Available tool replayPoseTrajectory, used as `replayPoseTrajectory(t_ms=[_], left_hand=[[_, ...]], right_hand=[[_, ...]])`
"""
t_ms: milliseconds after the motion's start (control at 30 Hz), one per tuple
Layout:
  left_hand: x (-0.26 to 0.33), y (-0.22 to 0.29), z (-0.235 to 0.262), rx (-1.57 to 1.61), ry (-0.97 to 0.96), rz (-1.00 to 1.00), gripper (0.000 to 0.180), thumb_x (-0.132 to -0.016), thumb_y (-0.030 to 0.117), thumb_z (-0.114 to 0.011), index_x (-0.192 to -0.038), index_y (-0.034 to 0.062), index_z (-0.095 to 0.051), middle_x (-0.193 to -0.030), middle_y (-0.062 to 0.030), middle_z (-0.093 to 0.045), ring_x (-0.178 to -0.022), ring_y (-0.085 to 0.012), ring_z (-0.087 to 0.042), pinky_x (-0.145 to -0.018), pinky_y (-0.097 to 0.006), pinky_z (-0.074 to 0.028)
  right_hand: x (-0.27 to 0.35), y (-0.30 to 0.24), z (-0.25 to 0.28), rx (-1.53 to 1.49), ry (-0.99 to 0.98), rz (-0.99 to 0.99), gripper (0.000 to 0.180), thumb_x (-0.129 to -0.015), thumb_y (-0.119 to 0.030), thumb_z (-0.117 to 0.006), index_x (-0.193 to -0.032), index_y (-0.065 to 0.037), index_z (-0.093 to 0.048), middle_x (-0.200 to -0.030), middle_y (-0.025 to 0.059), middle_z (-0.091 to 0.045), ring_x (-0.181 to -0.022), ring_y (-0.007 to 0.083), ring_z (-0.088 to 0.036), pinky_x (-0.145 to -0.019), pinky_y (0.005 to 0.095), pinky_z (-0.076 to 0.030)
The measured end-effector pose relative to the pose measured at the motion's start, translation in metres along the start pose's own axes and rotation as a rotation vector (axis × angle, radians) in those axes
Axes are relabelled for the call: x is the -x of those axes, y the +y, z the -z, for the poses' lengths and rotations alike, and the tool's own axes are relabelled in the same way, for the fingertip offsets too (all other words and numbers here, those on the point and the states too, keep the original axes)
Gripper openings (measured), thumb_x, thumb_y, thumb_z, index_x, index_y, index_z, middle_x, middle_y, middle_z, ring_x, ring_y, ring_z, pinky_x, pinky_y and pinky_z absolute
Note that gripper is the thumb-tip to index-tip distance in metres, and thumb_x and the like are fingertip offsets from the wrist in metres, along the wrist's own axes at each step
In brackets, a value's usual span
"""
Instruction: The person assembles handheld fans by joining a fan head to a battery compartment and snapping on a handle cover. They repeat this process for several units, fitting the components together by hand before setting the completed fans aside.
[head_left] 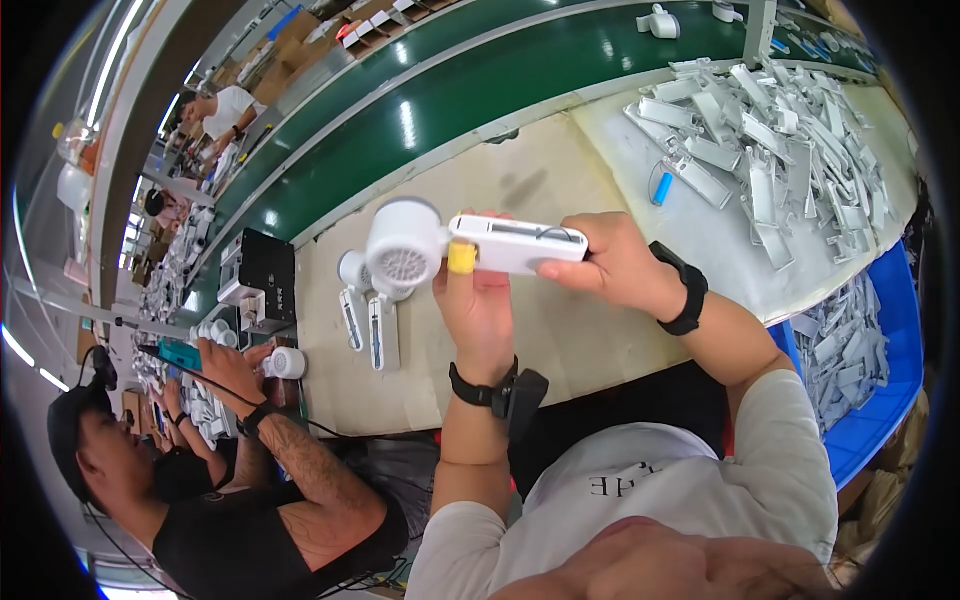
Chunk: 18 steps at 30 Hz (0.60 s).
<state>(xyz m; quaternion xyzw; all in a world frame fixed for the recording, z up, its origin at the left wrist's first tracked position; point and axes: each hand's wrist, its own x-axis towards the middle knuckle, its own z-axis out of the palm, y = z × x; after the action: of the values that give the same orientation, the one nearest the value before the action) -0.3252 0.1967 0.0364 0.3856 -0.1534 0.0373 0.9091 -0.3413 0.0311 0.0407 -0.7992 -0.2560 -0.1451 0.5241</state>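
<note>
Both my hands hold a white handheld fan (405,243) above the table, its round grille head at the left and its handle pointing right. My left hand (482,315) supports the handle from below near the head, its thumb, with a yellow wrap (462,258) on it, pressed against the front. My right hand (625,265) pinches the far end of the handle between thumb and fingers. A long slot with a dark wire shows along the handle. Behind my left hand, two similar fans (378,330) lie on the table with slotted handles toward me.
A heap of white plastic handle shells (765,140) covers the table's right side, beside a blue battery cell (662,188). At lower right stands a blue bin (905,345) of shells. A green conveyor (480,100) runs behind. A co-worker (270,480) at left holds a teal tool (180,354).
</note>
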Motion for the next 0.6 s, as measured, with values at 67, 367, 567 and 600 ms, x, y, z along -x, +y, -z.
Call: replayPoseTrajectory(t_ms=[67,367,567,600], left_hand=[[-0.009,-0.003,0.008,-0.001,0.000,0.060,0.030,-0.089,0.018,-0.053,-0.113,-0.0001,-0.050,-0.111,-0.0114,-0.056,-0.103,-0.0246,-0.055,-0.092,-0.039,-0.043],[-0.022,0.054,0.077,-1.979,-0.033,0.049,0.036,-0.074,0.017,-0.065,-0.100,-0.0007,-0.049,-0.075,-0.0171,-0.061,-0.071,-0.0319,-0.062,-0.059,-0.043,-0.046],[-0.036,0.075,0.107,-2.411,-0.192,0.113,0.031,-0.073,0.021,-0.065,-0.091,0.0029,-0.047,-0.077,-0.0207,-0.062,-0.072,-0.0380,-0.060,-0.060,-0.045,-0.047],[-0.040,0.072,0.101,-2.545,-0.219,0.198,0.030,-0.073,0.022,-0.066,-0.088,0.0030,-0.048,-0.077,-0.0200,-0.062,-0.072,-0.0374,-0.060,-0.060,-0.044,-0.047]], right_hand=[[-0.005,0.007,-0.006,-0.116,0.008,-0.166,0.034,-0.079,-0.033,-0.066,-0.071,-0.001,-0.059,-0.058,0.0104,-0.056,-0.051,0.0211,-0.055,-0.051,0.0286,-0.043],[0.025,0.018,0.048,0.423,-0.574,-0.212,0.040,-0.080,-0.027,-0.059,-0.109,-0.001,-0.053,-0.086,0.0134,-0.061,-0.079,0.0302,-0.059,-0.069,0.0382,-0.045],[0.051,0.037,0.078,0.354,-0.528,-0.131,0.040,-0.079,-0.026,-0.060,-0.111,-0.003,-0.053,-0.089,0.0129,-0.060,-0.085,0.0305,-0.057,-0.072,0.0387,-0.045],[0.055,0.038,0.079,0.334,-0.513,-0.081,0.040,-0.079,-0.026,-0.061,-0.110,-0.003,-0.054,-0.089,0.0129,-0.060,-0.086,0.0307,-0.056,-0.072,0.0388,-0.045]])
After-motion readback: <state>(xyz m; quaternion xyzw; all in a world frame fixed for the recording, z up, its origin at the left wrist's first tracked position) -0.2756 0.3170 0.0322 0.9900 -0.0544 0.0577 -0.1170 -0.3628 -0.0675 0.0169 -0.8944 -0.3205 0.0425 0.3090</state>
